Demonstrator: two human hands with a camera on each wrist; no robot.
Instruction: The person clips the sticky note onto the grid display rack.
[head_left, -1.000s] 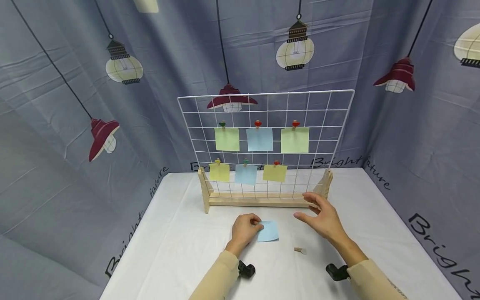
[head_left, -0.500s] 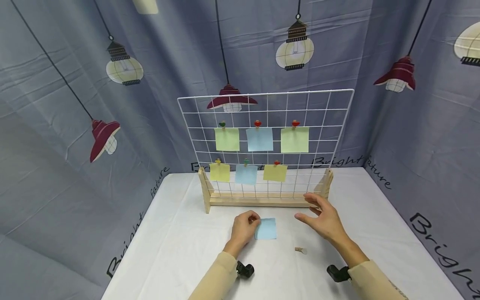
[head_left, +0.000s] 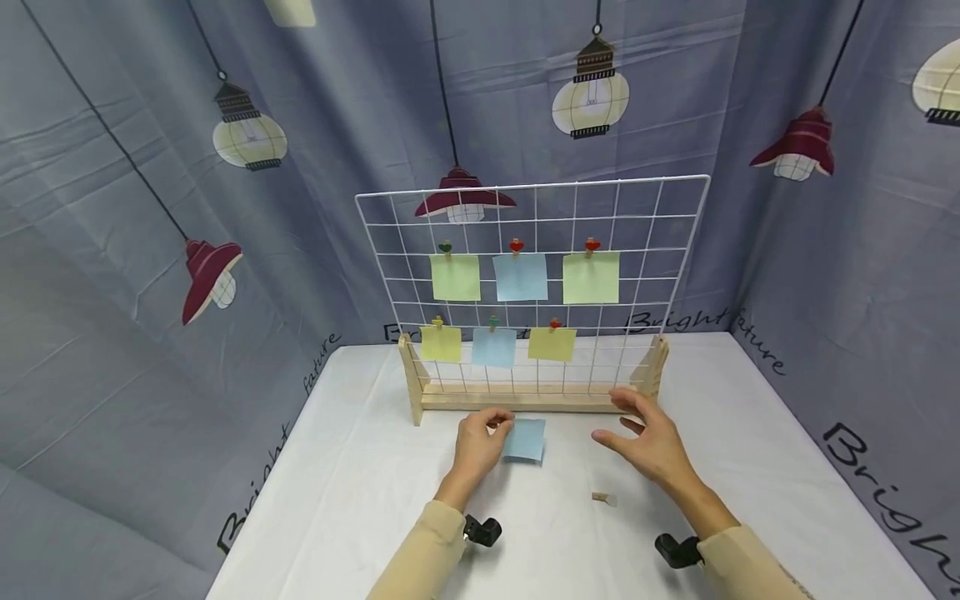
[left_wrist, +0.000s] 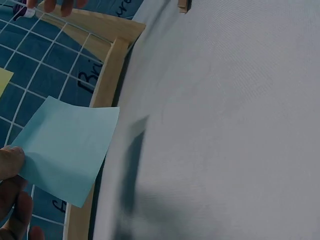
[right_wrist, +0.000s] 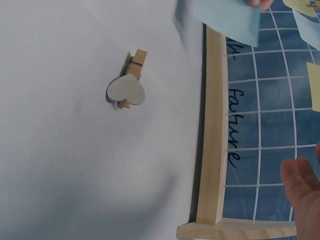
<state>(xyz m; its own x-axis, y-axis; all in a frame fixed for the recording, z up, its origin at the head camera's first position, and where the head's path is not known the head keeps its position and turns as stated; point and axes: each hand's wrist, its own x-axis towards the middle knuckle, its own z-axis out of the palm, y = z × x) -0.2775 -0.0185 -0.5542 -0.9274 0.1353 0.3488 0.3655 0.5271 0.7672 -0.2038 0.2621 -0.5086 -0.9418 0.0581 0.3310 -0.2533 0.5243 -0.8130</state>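
Note:
A square blue paper note (head_left: pixel 524 440) is pinched at its left edge between thumb and fingers of my left hand (head_left: pixel 477 446), raised above the table in front of the rack. The left wrist view shows the thumb (left_wrist: pixel 11 161) on the note's corner. My right hand (head_left: pixel 651 442) hovers at the right with thumb and fingers spread, holding nothing. Below it on the table lies a small wooden clothespin (head_left: pixel 602 497); in the right wrist view a pale heart (right_wrist: pixel 126 90) sits on it.
A white wire grid rack (head_left: pixel 637 258) on a wooden base (head_left: pixel 540 400) stands behind the hands. Two rows of notes hang on it from small clips, among them a green note (head_left: pixel 590 278) and a yellow note (head_left: pixel 551 344). Its right columns hold no notes. Printed curtains enclose the table.
My left hand has carried the blue note up and toward the rack, slightly leftward. The right hand stays nearly still, and the clothespin lies where it was.

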